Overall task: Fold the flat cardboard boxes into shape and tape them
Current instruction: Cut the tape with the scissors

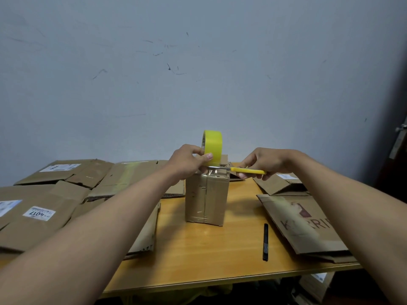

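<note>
A folded cardboard box (207, 199) stands upright in the middle of the wooden table (198, 256), with clear tape running down its front seam. My left hand (189, 161) grips a yellow tape roll (213, 146) just above the box's top, thumb on the roll's face. A strip of tape runs from the roll onto the box. My right hand (264, 160) holds a yellow-handled cutter (246, 170), its blade end at the tape strip by the box's top edge.
Flat cardboard boxes (55, 194) with white labels are piled on the left of the table. More flattened cardboard (301, 223) lies at the right. A black marker (265, 242) lies on the table in front of the box, to the right. A scuffed wall stands behind.
</note>
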